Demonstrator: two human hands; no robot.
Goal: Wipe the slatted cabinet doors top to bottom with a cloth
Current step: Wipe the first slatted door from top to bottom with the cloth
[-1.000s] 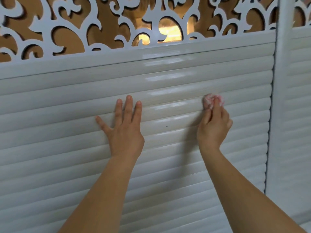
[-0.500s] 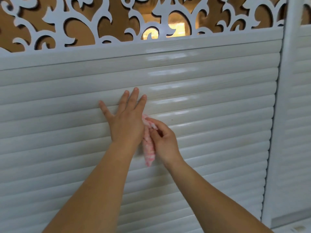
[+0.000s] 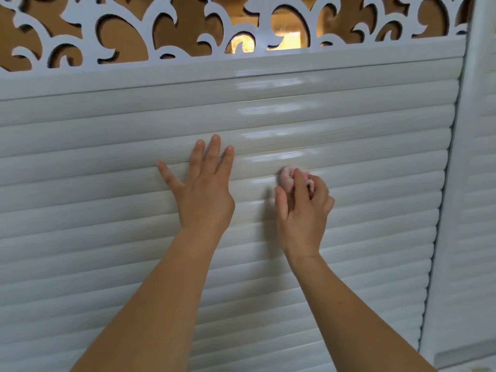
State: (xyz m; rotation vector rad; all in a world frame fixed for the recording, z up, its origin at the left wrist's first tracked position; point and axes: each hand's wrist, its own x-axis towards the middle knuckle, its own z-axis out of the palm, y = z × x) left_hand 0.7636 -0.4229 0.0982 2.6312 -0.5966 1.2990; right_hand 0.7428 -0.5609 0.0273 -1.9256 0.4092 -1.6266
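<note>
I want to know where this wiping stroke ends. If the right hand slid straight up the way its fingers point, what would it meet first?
More slats, then probably the flat rail under the fretwork.

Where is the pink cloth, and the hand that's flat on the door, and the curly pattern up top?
pink cloth (image 3: 288, 176): head view, bunched part above the fingers.
left hand (image 3: 205, 200): head view, back of the hand.
curly pattern (image 3: 171, 25): head view, a white scroll.

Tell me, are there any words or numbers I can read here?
None. The slatted door, the scrollwork panel above it and the pink cloth in the right hand all show no words, labels or numbers.
</note>
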